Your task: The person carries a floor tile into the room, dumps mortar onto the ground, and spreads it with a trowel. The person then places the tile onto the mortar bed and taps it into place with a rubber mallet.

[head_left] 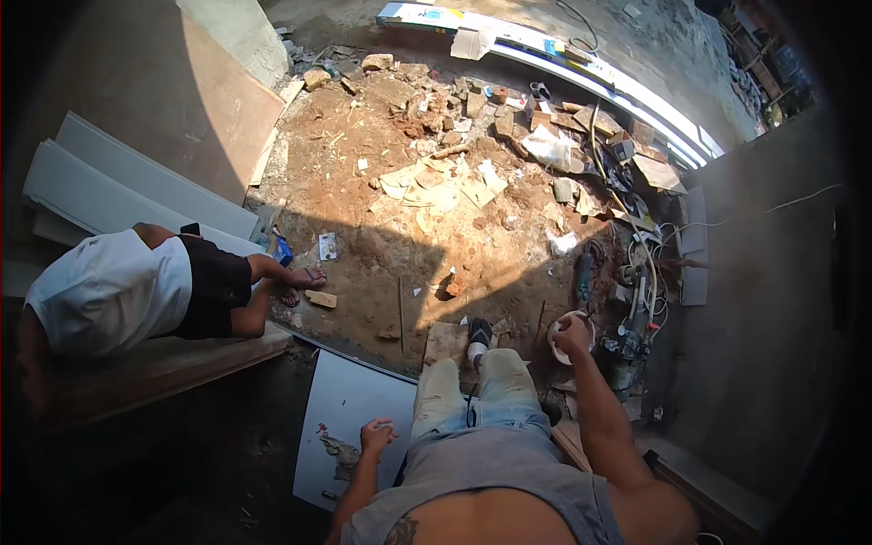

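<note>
Right hand (pixel 571 336), tub (pixel 556 349); left hand (pixel 376 438), board (pixel 341 391).
Right curled at tub, grip unclear; left loosely open near cloth (pixel 340 457).

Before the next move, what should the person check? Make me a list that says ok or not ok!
1. Right hand at the round white container: ok, it is there. How firm any grip is doesn't show.
2. Left hand empty: cannot tell, it is too small in the picture. It is over the white panel.
3. Ground ahead clear: not ok, rubble and torn paper lie about.
4. Cables tidy: not ok, they are tangled on the right.
5. Green power tool switched off: cannot tell.
6. Other person away from the hands: ok, seated at the far left.
</note>
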Available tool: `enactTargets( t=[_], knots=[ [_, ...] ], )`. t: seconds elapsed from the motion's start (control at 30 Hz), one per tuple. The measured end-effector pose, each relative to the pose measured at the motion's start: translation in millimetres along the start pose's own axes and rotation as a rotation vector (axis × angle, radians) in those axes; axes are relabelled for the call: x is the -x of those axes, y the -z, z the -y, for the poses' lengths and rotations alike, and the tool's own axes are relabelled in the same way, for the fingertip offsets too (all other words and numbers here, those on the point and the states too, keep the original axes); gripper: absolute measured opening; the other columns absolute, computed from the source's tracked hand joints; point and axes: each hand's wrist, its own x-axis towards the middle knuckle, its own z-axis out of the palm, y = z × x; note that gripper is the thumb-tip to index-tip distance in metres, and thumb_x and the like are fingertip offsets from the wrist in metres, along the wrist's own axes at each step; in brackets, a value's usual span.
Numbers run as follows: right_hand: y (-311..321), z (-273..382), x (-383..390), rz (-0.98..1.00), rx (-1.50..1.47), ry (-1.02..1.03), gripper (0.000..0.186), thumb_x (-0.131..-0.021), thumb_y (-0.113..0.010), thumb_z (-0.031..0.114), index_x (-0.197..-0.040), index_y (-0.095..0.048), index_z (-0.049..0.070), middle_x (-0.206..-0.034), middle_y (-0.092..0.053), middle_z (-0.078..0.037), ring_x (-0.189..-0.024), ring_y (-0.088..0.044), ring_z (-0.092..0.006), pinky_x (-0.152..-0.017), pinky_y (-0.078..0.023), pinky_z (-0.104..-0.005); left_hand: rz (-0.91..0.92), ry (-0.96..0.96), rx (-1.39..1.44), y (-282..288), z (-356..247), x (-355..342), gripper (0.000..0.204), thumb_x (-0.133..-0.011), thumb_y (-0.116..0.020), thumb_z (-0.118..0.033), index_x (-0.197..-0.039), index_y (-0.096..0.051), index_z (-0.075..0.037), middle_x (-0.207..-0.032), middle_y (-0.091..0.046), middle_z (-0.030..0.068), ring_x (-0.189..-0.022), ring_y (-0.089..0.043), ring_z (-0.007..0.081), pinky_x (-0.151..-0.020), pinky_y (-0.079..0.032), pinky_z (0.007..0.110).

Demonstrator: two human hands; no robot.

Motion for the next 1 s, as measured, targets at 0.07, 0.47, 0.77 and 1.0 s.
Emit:
enactTargets(
  t=[0.07,0.47,0.77,1.0],
  knots=[
    [14,77,-56,-0.091,0.327,0.533,0.044,-0.061,-0.077,0.002,-0.104,-0.066,0.003,-0.095,-0.067,-0.012,-0.079,-0.067,-0.0237,-0.069,-0.055,-0.0346,-0.022,-0.014,-0.024,-3,-25,7,0.030,-0.088,-0.060,-0.005,-0.118,-0.060,-0.001,-0.087,-0.068,0.0099,-0.070,-0.068,0.0202,-0.064,-0.055,0.032],
    [-7,477,-241,0.589,-0.074,0.142,0.049,-0.069,-0.076,-0.001,-0.115,-0.059,-0.004,-0.092,-0.067,-0.015,-0.066,-0.068,-0.0207,-0.053,-0.057,-0.0317,-0.004,0.028,-0.270,12,-362,-103,0.027,-0.088,-0.063,-0.015,-0.113,-0.067,-0.006,-0.100,-0.070,0.0108,-0.086,-0.068,0.0272,-0.071,-0.057,0.042],
    [-30,521,-288,0.609,-0.356,-0.456,0.042,-0.078,-0.074,0.002,-0.117,-0.059,0.000,-0.095,-0.068,-0.016,-0.083,-0.069,-0.0268,-0.062,-0.061,-0.0421,-0.098,-0.709,0.074,130,-863,-244,0.031,-0.087,-0.061,-0.001,-0.117,-0.058,0.001,-0.068,-0.061,0.0045,-0.063,-0.059,0.0112,-0.055,-0.045,0.024],
    [-115,668,-443,0.538,-0.215,-0.620,0.015,-0.090,-0.064,0.015,-0.102,-0.066,0.005,-0.089,-0.068,-0.010,-0.069,-0.068,-0.0244,-0.055,-0.058,-0.0377,-0.115,-0.710,0.195,184,-1066,-359,0.031,-0.091,-0.060,-0.014,-0.119,-0.057,-0.001,-0.090,-0.064,0.0070,-0.077,-0.064,0.0156,-0.068,-0.051,0.028]
  ],
)
